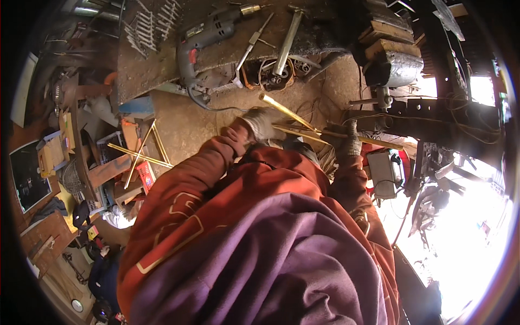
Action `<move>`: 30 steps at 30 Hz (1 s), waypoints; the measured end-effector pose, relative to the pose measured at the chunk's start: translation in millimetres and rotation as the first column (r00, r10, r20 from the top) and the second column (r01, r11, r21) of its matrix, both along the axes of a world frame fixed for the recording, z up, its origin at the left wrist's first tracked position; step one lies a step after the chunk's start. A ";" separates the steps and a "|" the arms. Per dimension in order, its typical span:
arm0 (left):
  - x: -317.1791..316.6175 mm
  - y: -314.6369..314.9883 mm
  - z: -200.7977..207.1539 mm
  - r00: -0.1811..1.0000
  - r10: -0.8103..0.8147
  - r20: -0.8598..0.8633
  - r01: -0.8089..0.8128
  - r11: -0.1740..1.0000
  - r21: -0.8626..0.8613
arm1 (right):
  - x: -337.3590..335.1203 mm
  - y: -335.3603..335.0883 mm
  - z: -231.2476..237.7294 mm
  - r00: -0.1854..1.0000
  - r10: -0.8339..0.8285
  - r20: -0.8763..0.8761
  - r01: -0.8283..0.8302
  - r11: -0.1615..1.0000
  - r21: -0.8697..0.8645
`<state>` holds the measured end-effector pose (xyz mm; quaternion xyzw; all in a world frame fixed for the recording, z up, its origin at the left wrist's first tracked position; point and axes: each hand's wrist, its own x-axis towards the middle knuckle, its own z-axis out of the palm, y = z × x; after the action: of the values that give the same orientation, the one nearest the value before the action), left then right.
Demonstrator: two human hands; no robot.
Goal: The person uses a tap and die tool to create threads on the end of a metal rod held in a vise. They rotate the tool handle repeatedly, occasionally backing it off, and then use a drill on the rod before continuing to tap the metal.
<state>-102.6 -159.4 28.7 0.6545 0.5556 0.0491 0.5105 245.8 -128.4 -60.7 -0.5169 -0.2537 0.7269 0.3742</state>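
Note:
My right hand [349,142], in a worn work glove, is closed around thin brass-coloured rods. One rod end [382,143] sticks out to its right, and the other lengths [300,132] reach left toward my other hand. A thicker brass-coloured tube [287,112] slants from the upper left down to these rods. My left hand [264,122], in a pale glove, is beside the rods' left ends. Motion blurs its fingers, so its grip on them cannot be made out. Both sleeves are orange-red.
Ahead is a workbench [154,73] with a grey power drill [208,35], a tap wrench [254,40] and a metal bar [288,42]. A heavy vise-like machine [392,65] stands right. More brass rods [142,154] lie left. A person in dark clothing [103,276] is at lower left.

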 end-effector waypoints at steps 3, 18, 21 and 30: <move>41.1 8.4 -46.3 1.000 -0.021 0.015 0.019 0.996 0.090 | 1.0 6.9 -24.7 0.957 0.244 0.157 -0.288 0.865 0.411; 75.0 48.2 -132.8 0.973 0.176 0.152 -0.198 0.969 0.145 | 4.3 63.0 -24.5 0.976 0.144 -0.161 -0.161 0.982 -0.095; 76.8 60.7 -158.4 0.989 0.143 0.027 -0.146 0.969 0.199 | 33.5 75.0 -15.0 0.973 -0.008 -0.232 -0.058 0.960 -0.274; 89.8 122.5 -111.7 0.932 0.359 -0.048 -0.360 0.933 -0.012 | 24.6 103.7 0.1 0.993 0.120 0.009 -0.120 0.989 0.084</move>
<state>-12.7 -36.9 -83.0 0.5377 0.6776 0.1211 0.4869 270.4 -24.6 -60.5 -0.4860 -0.3157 0.7356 0.3507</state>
